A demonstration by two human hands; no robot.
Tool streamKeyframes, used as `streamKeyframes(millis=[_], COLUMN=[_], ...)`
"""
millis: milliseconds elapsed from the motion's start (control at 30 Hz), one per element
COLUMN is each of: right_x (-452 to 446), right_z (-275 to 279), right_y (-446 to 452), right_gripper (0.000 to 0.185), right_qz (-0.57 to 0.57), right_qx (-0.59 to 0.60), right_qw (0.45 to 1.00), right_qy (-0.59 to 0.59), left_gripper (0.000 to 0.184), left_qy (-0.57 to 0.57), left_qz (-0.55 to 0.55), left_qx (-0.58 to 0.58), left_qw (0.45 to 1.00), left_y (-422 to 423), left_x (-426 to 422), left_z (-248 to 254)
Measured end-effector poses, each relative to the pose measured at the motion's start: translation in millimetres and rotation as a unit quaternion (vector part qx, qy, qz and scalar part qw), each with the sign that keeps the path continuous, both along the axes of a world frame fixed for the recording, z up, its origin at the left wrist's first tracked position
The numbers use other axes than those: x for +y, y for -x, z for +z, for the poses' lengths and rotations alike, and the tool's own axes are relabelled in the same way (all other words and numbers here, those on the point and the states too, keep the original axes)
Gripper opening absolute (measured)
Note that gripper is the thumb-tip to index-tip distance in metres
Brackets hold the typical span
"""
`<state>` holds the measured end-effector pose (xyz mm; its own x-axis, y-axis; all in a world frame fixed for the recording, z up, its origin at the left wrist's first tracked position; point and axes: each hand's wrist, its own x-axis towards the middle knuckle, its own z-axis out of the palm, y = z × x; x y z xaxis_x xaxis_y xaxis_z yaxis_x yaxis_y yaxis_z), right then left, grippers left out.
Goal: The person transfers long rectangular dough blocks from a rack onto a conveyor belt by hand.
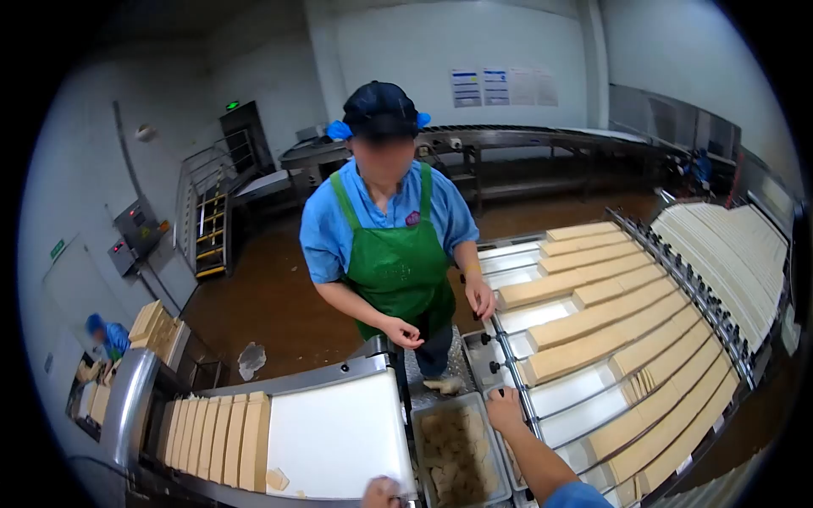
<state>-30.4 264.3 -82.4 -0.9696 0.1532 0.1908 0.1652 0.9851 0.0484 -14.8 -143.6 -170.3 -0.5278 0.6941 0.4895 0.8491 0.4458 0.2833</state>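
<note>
Slabs (227, 438) beside bare belt (334, 432); left hand (383, 493) near edge (406, 449), right hand (506, 409) by rail (515, 372).

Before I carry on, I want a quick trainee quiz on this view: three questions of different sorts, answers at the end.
1. Multiple choice: what colour is the apron on the co-worker facing the camera?
A) White
B) Green
C) Orange

2. True or false: the bin holding broken scraps stands between the smooth white belt and the conveyor with guide rods.

3. Fill in: of the camera wearer's hands, the ____ hand is nearer to the conveyor with guide rods.

Key: 1. B; 2. true; 3. right
</note>
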Motion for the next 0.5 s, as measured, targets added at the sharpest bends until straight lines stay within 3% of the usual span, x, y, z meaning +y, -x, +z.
streamKeyframes(millis=[33,67,100,133,200,233,367,433,500], right_x=[0.5,1.9,2.6,4.0,8.3,10.0,8.9,9.8,9.5], right_z=[0.1,-2.5,-6.3,-12.7,-25.5,-30.1,-23.6,-18.2,-19.4], right_y=[0.8,2.2,2.0,4.7,7.3,8.6,5.6,8.3,4.4], right_gripper=[0.019,0.019,0.019,0.019,0.018,0.018,0.019,0.019,0.020], right_qz=[0.000,0.000,0.001,-0.004,0.004,-0.003,0.004,0.013,0.021], right_qx=[0.006,0.013,0.016,0.028,0.035,0.043,0.035,0.002,-0.042], right_qw=[1.000,1.000,1.000,1.000,0.999,0.999,0.999,1.000,0.998], right_qy=[0.002,0.003,0.005,-0.005,-0.015,-0.017,0.019,-0.009,-0.034], left_gripper=[0.036,0.046,0.052,0.061,0.070,0.072,0.066,0.054,0.043], left_qy=[0.087,0.195,-0.032,0.062,0.085,0.095,0.110,0.152,0.159], left_qz=[0.197,0.191,0.345,0.477,0.619,0.662,0.662,0.608,0.553], left_qx=[-0.290,0.156,-0.219,-0.145,-0.230,-0.308,-0.392,-0.392,-0.363], left_qw=[0.933,0.949,0.912,0.865,0.746,0.677,0.628,0.674,0.733], left_y=[25.4,38.4,47.9,70.8,91.4,91.5,86.4,81.8,112.0], left_x=[-10.1,-17.8,-28.8,-57.4,-110.7,-121.3,-147.3,-140.1,-142.0], left_z=[-9.9,16.6,43.5,15.8,5.9,37.4,49.0,68.5,17.2])
